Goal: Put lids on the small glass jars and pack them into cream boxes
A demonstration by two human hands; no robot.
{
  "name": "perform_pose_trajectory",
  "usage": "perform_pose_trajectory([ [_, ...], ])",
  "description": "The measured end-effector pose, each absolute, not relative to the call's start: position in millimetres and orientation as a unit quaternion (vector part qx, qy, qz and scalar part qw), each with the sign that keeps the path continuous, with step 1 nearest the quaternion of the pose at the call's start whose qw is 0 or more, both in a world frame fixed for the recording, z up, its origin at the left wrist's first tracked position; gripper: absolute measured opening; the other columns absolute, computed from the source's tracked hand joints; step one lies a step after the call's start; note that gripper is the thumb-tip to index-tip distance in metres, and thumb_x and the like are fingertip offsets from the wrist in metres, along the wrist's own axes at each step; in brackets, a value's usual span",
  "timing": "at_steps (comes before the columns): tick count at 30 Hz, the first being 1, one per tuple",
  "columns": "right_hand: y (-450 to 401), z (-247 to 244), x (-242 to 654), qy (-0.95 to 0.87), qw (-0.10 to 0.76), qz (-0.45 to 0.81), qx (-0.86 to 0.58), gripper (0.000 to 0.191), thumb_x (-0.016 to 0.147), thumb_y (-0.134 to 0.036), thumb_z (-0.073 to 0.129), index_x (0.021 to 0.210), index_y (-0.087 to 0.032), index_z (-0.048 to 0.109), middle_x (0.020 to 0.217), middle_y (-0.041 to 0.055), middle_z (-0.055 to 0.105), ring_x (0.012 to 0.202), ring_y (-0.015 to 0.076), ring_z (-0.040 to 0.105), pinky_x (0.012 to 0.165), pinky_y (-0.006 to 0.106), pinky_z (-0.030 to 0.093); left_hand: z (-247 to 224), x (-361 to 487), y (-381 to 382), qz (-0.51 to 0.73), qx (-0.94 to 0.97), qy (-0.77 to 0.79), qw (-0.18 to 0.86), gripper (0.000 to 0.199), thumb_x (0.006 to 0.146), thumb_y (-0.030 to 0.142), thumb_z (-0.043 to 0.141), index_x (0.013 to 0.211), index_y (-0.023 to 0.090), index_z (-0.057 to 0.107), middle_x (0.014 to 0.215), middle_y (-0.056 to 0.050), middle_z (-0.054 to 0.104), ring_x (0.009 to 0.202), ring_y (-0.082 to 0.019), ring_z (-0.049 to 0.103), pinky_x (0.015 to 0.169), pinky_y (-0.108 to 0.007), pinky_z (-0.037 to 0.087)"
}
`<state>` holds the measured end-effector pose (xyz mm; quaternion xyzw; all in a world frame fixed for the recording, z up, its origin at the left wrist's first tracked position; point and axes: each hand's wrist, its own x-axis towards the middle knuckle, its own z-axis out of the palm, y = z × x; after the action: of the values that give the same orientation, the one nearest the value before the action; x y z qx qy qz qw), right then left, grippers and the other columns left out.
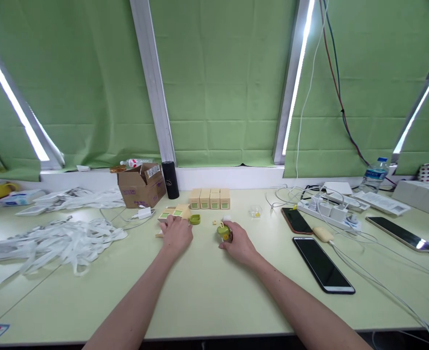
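My right hand (237,241) is closed around a small clear jar with a green lid (223,232), upright near the table's middle. My left hand (176,235) rests on small tan boxes with green labels (178,211); whether its fingers grip one cannot be made out. Between the hands lie a green ring-shaped piece (194,219) and a tiny yellow piece (214,222). Behind them stands a row of several small tan boxes (209,199). A small clear plastic piece (255,211) lies to the right of the jar.
A cardboard box (137,189) and black cylinder (170,180) stand at the back left. White straps (61,240) cover the left side. Phones (323,265), a power strip (327,214), cables and a water bottle (375,175) are on the right.
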<state>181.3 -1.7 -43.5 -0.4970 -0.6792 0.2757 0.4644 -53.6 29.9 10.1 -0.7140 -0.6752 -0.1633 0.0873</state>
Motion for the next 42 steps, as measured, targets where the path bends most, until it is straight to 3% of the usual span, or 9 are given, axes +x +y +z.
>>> perform_pose_trajectory([
  [10,-2,-44,180,-0.683,0.461,0.262,-0.501,0.053,0.072,-0.017,0.074,0.123,-0.029,0.066,0.113,0.0055,0.069,0.092,0.0250,0.066,0.084,0.040,0.052,13,-53,29,-0.236,-0.721,-0.639,0.124,0.033,0.093,0.021,0.044,0.078,0.018,0.074,0.102,-0.020,0.075,0.109,-0.040,0.049,0.089,-0.055,0.031],
  [15,-2,-42,181,-0.685,0.456,0.270,-0.500,0.050,0.071,-0.020,0.078,0.118,-0.028,0.065,0.108,0.0040,0.070,0.089,0.0249,0.065,0.082,0.039,0.051,17,-46,23,-0.331,-0.718,-0.595,0.145,0.034,0.097,0.022,0.042,0.094,0.022,0.076,0.112,-0.016,0.075,0.117,-0.040,0.048,0.098,-0.058,0.026],
  [20,-4,-41,180,-0.693,0.444,0.259,-0.505,0.059,0.068,-0.018,0.082,0.123,-0.028,0.063,0.120,0.0064,0.067,0.104,0.0286,0.064,0.091,0.042,0.049,16,-36,17,-0.418,-0.735,-0.521,0.112,0.034,0.099,0.024,0.045,0.114,0.024,0.076,0.118,-0.014,0.074,0.119,-0.038,0.050,0.105,-0.057,0.026],
  [24,-7,-34,180,-0.699,0.440,0.239,-0.511,0.073,0.065,-0.025,0.087,0.132,-0.027,0.059,0.132,0.0095,0.062,0.119,0.0325,0.058,0.101,0.047,0.046,11,-28,15,-0.472,-0.753,-0.453,0.070,0.032,0.098,0.026,0.051,0.118,0.025,0.076,0.115,-0.013,0.074,0.118,-0.036,0.052,0.106,-0.053,0.031],
  [27,-10,-26,180,-0.694,0.481,0.193,-0.500,0.062,0.077,-0.035,0.080,0.134,-0.026,0.057,0.131,0.0107,0.061,0.121,0.0324,0.054,0.103,0.048,0.045,7,-24,13,-0.501,-0.755,-0.416,0.079,0.031,0.097,0.026,0.055,0.119,0.026,0.076,0.115,-0.012,0.074,0.117,-0.035,0.053,0.107,-0.052,0.034],
  [33,-15,-16,178,-0.656,0.565,0.171,-0.470,0.038,0.095,-0.046,0.062,0.126,-0.025,0.060,0.112,0.0082,0.068,0.108,0.0274,0.059,0.099,0.045,0.047,11,-18,2,-0.484,-0.790,-0.319,0.199,0.032,0.097,0.017,0.056,0.124,0.024,0.073,0.109,-0.010,0.077,0.108,-0.031,0.057,0.098,-0.047,0.038],
  [38,-12,-17,174,-0.604,0.604,0.237,-0.462,0.041,0.094,-0.057,0.063,0.118,-0.023,0.066,0.104,0.0072,0.073,0.107,0.0268,0.063,0.101,0.045,0.046,15,-9,-9,-0.436,-0.819,-0.243,0.283,0.041,0.096,0.011,0.057,0.136,0.020,0.065,0.110,-0.010,0.077,0.107,-0.028,0.057,0.095,-0.044,0.035],
  [42,-4,-18,174,-0.568,0.636,0.311,-0.420,0.046,0.091,-0.061,0.064,0.114,-0.021,0.067,0.103,0.0081,0.073,0.102,0.0262,0.065,0.094,0.042,0.051,12,-2,-13,-0.398,-0.842,-0.206,0.300,0.045,0.096,0.008,0.056,0.139,0.019,0.062,0.116,-0.010,0.077,0.109,-0.027,0.058,0.096,-0.043,0.034],
])
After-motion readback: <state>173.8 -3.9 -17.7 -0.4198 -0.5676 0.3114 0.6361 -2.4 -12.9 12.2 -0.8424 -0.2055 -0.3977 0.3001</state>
